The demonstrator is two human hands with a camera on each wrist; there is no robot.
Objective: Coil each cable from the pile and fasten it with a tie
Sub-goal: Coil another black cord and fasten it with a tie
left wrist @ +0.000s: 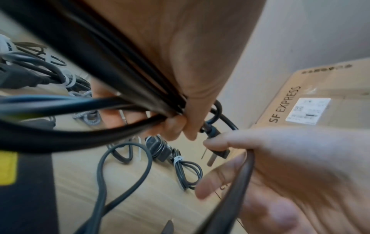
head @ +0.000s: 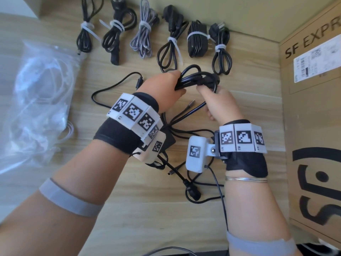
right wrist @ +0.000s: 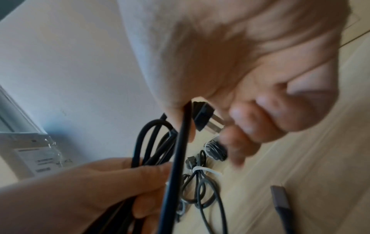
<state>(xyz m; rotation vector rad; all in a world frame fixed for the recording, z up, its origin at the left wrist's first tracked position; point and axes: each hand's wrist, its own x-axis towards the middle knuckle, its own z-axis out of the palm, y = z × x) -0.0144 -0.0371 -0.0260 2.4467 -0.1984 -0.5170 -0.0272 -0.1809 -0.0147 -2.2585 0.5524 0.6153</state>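
I count six tied cable bundles (head: 142,28) along the top of the frame, one plastic bag (head: 36,100) at left, one cardboard box (head: 313,108) at right.

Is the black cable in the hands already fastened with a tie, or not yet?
Not yet. The left hand grips the black cable folded into loops, the right hand holds its loose strand, and no tie shows around it.

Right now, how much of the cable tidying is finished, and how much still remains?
Done: six tied bundles lie in a row at the far edge of the table, each with a white tie. In hand: the left hand grips a half-coiled black power cable, and the right hand feeds its loose run; no tie on it yet. Left: a tangled pile of black cables under the wrists, and more ties in the plastic bag.
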